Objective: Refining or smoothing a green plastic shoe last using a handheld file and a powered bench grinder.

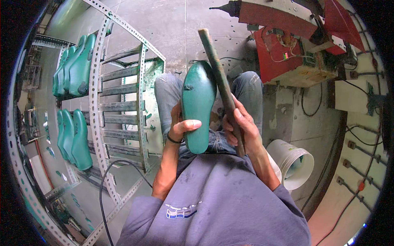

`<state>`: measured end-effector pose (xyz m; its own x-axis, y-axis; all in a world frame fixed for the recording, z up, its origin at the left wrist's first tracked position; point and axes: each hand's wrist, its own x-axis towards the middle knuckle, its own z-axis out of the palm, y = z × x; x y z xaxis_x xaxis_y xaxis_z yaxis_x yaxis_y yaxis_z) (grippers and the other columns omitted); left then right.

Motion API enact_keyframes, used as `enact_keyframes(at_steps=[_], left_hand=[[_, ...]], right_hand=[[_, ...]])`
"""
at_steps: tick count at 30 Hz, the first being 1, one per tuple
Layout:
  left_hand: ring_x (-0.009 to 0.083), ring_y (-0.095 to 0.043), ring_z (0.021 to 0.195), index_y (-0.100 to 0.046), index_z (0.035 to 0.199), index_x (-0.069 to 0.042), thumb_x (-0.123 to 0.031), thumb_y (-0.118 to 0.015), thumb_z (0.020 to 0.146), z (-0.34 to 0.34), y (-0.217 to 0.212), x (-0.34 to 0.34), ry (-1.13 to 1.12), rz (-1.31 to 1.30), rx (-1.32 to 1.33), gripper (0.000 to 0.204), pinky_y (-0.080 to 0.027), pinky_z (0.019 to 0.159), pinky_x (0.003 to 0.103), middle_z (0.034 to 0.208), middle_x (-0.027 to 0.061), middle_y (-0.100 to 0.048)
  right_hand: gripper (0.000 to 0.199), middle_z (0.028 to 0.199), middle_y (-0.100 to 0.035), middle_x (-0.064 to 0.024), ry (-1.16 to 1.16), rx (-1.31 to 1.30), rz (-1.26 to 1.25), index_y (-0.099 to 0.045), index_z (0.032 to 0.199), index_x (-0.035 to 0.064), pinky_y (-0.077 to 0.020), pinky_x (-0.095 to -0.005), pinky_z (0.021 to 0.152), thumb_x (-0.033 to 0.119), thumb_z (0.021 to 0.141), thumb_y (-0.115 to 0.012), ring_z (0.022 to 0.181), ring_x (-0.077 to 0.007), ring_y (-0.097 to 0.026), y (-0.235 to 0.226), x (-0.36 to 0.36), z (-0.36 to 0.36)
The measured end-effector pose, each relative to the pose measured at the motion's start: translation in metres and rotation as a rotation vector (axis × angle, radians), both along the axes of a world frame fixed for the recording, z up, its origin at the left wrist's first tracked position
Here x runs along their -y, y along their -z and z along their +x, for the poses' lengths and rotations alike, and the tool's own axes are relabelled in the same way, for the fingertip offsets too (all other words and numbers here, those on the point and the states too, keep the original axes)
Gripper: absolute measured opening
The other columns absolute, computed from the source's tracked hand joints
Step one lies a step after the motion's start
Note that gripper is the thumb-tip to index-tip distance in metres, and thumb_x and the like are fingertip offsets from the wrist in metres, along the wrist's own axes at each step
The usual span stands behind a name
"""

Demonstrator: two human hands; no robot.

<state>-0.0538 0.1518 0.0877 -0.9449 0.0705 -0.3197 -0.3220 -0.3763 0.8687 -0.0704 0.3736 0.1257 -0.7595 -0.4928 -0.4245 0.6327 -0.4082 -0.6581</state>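
- Bare concrete floor lies open ahead of the knees.
- A perforated metal rack holding green shoe lasts blocks the left.
- A red machine and white bucket crowd the right.

smooth green plastic last, dull worn rod — rusty

grey concrete floor, perforated metal rack (left), red machine, white bucket.

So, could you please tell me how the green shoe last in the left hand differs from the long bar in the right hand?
The green shoe last is broad, rounded and glossy; the long bar is thin, straight and dull brownish. The left hand grips the last low down, the right hand the bar's lower end. Both are held upright over the lap.
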Motion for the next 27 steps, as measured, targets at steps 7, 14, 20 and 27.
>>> enact_keyframes(at_steps=[7,14,20,27], left_hand=[[0.0227,-0.068,0.092,-0.057,0.128,0.004,-0.021,-0.069,0.062,0.009,0.024,0.003,0.003,0.051,-0.017,0.072,-0.056,0.084,0.033,0.107,0.012,-0.069],[0.0225,-0.067,0.094,-0.057,0.128,0.004,-0.024,-0.072,0.063,0.003,0.014,0.0,-0.002,-0.082,-0.019,0.072,-0.054,0.084,0.033,0.109,0.013,-0.068],[0.0171,-0.062,0.1,-0.054,0.133,0.001,-0.022,-0.077,0.067,-0.002,-0.003,-0.004,0.004,-0.107,-0.062,0.074,-0.049,0.089,0.03,0.113,0.0076,-0.065],[0.0184,-0.062,0.103,-0.053,0.135,0.002,-0.025,-0.078,0.07,-0.002,0.0,-0.004,0.052,-0.215,-0.16,0.075,-0.049,0.092,0.032,0.115,0.0085,-0.065]], right_hand=[[0.049,0.072,-0.038,0.0006,0.063,0.512,-0.613,-0.04,0.149,0.0275,-0.0295,-0.0213,0.033,0.052,0.107,-0.033,0.043,-0.0087,-0.034,0.018,-0.018,0.002],[0.046,0.13,-0.054,-0.0124,0.024,-0.562,0.547,-0.047,0.147,0.0029,-0.0401,-0.0277,0.095,0.015,0.103,-0.055,0.113,-0.0173,-0.051,0.01,-0.006,0.001],[0.061,0.077,-0.06,-0.0099,0.101,-0.978,0.773,-0.056,0.145,0.0153,-0.0491,-0.0308,0.061,-0.002,0.088,-0.069,0.062,-0.0154,-0.051,0.017,0.003,0.003],[0.071,0.07,-0.051,-0.008,-0.045,-1.015,0.933,-0.052,0.148,0.0226,-0.0459,-0.036,0.056,-0.001,0.083,-0.072,0.058,-0.0236,-0.051,0.004,0.004,0.007]])
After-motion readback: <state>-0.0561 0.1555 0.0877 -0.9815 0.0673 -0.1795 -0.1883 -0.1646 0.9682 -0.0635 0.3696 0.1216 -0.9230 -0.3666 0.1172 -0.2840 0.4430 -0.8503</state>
